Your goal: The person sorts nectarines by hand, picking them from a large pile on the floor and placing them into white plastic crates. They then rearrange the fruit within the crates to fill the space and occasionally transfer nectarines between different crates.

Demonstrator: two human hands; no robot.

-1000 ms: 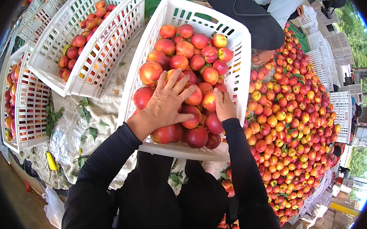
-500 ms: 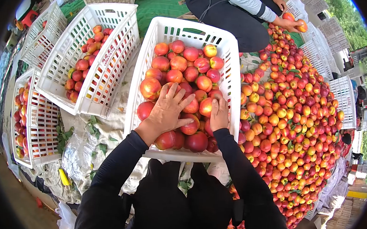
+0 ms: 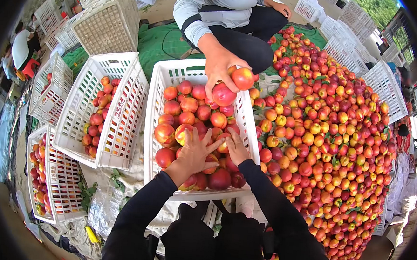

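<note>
So the left hand (image 3: 193, 155) is open, fanned across red-and-yellow smooth round fruit (image 3: 203, 112) in a white slatted plastic basket (image 3: 216, 195), probably steadying several at once. A co-worker's hand (image 3: 222, 66) clutches two more above; the right hand (image 3: 236, 150) leans over fruit by the right wall, can't tell if it's gripping any.

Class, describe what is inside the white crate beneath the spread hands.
Red and yellow fruit is piled in the crate. The left hand, right hand and co-worker's hand cover some; whatever lies beneath the top fruit cannot be seen.
</note>
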